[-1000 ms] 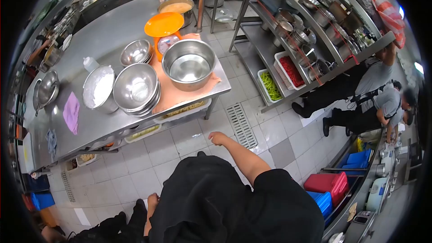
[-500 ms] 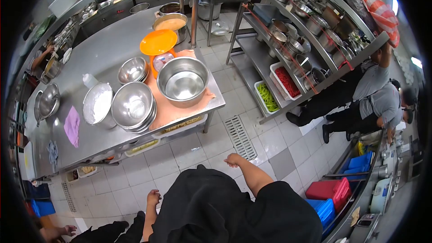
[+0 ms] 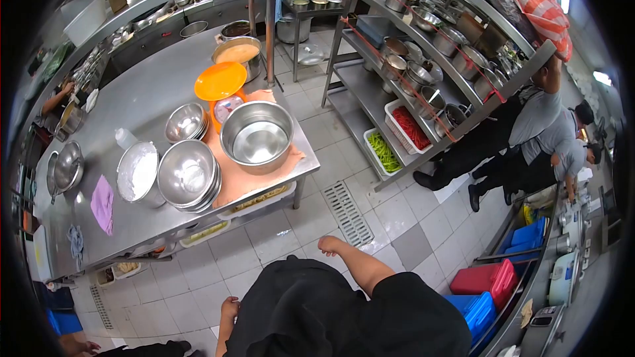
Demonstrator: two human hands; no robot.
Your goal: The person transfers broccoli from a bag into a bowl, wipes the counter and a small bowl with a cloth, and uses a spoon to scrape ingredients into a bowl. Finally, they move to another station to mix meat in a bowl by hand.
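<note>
Over the tiled floor, my right hand (image 3: 329, 245) is held in front of my dark clothing, its fingers curled and nothing visible in them. Lower down and to the left hangs my left hand (image 3: 229, 307), also loosely closed and apparently bare. Neither touches anything. Nearest to both is the steel table (image 3: 99, 112). On it stand a deep steel pot (image 3: 256, 135), stacked steel bowls (image 3: 188, 173), a smaller bowl stack (image 3: 186, 123), a container of white powder (image 3: 138, 170) and an orange scale (image 3: 221, 81).
A steel shelf rack (image 3: 357, 102) holds pots, red strips in a white basket (image 3: 408, 127) and green strips in a tray (image 3: 382, 152). Two people (image 3: 529, 125) stand at the right. Red bin (image 3: 485, 281) and blue bin (image 3: 473, 311) sit below the right counter. A floor grate (image 3: 348, 213) lies ahead.
My view has shifted slightly, so the table and rack sit further left. Both hands have swung a little, and my left fingers look more curled. The person at lower left has moved mostly out of view.
</note>
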